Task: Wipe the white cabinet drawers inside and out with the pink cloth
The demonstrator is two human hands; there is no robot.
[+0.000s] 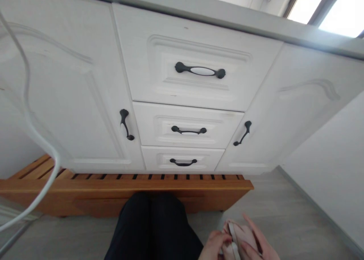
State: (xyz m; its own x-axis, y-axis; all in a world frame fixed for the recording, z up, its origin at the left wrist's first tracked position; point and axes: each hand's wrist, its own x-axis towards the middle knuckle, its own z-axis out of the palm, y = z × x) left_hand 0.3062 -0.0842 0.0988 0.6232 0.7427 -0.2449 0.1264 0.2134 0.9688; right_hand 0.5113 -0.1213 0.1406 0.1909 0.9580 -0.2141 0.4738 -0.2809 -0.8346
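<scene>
Low at the right of the head view, both hands hold a pale pink soft item with white edging (245, 234); its exact kind is unclear. My left hand (214, 246) grips the near left side with thumb and fingers pressed together. On the other side, my right hand (263, 240) wraps round the pink item, with one finger stretched out upward. The bottom of the item and both wrists are cut off by the frame edge. Beside my left hand are my legs in dark trousers (153, 229).
A white cabinet (93, 89) with dark-handled doors and drawers fills the view ahead. At its foot runs a wooden slatted platform (233, 193), close against my knees. A white cable (42, 138) hangs at the left. The grey floor (287, 210) meets a wall at right.
</scene>
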